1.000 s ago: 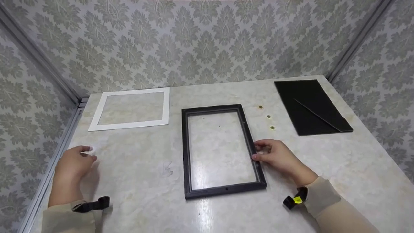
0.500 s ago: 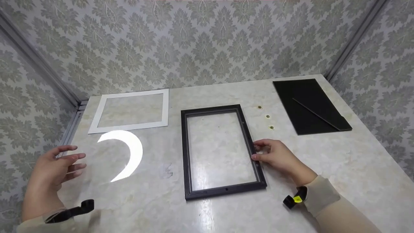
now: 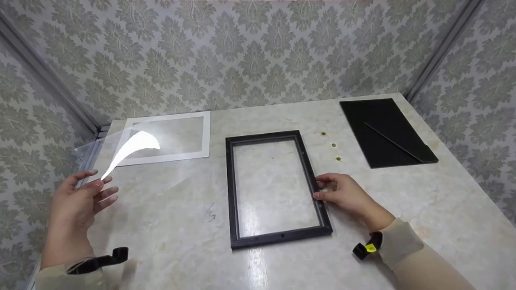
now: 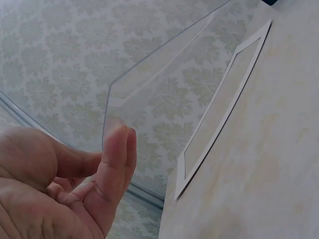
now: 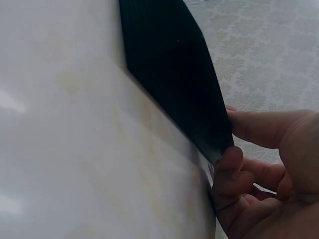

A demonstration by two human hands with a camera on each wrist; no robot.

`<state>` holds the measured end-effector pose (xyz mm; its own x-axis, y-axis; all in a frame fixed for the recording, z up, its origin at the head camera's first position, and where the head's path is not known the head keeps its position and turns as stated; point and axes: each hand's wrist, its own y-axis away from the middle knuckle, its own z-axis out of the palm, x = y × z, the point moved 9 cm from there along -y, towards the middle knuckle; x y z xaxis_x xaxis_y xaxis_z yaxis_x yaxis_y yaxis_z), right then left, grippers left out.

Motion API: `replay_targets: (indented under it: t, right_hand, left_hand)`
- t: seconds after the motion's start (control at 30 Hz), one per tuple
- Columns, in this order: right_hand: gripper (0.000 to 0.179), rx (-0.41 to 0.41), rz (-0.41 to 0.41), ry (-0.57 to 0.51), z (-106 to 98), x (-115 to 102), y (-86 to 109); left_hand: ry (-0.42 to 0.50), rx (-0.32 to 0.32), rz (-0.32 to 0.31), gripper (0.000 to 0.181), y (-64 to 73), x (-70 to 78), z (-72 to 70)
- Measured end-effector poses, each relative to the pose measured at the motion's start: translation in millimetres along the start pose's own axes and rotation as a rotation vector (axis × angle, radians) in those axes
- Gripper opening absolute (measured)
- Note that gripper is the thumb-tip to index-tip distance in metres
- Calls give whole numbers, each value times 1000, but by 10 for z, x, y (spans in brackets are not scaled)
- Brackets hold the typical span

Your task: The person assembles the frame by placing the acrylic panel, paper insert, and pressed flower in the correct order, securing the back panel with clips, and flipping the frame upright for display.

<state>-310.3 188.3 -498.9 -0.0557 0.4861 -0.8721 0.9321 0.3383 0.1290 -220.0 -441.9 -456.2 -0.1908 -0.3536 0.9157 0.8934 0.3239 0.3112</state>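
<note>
I have the left hand (image 3: pixel 80 197) pinching a clear sheet (image 3: pixel 135 151) near the left edge of the table (image 3: pixel 173 229), right hand (image 3: pixel 348 195) gripping the black frame (image 3: pixel 231 189).

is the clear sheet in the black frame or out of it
Out: the left hand holds the clear sheet apart from the black frame, off to its left in the head view.

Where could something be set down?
Bare table: between left hand and black frame; also nearer than black panel, right of right hand. Crowded: far left, clear sheet and white mat; three small pieces between frame and panel.
</note>
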Motion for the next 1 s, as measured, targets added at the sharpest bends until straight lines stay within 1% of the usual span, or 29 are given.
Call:
replay_targets:
  t: [0.1,0.17,0.23,0.33,0.47,0.6,0.73,0.83,0.9,1.0]
  right_hand:
    - [61,0,-2,-11,-3,0,4]
    - [61,-1,1,-14,-1,1,4]
    - [61,1,6,-11,0,2,-5]
    - [61,3,13,-2,3,-1,-19]
    - [59,5,18,9,-12,8,-34]
    - [59,2,25,8,-28,18,-37]
    - [59,0,28,8,-36,24,-38]
    - [60,-1,27,-1,-32,27,-37]
    - [59,-2,24,-5,-24,30,-32]
    - [59,-4,20,-10,-8,39,-18]
  left_hand:
    - [6,-42,13,35,-25,-49,127]
    - [28,-88,28,38,-43,-80,211]
    - [54,-139,40,41,-56,-121,296]
    - [113,-235,50,49,-71,-194,446]
    - [142,-352,69,63,-73,-278,673]
    - [146,-427,96,77,-51,-324,875]
    - [138,-475,114,97,-16,-358,1040]
    - [110,-491,115,108,11,-396,1127]
    - [86,-490,111,110,24,-430,1166]
    - [52,-478,104,107,40,-491,1211]
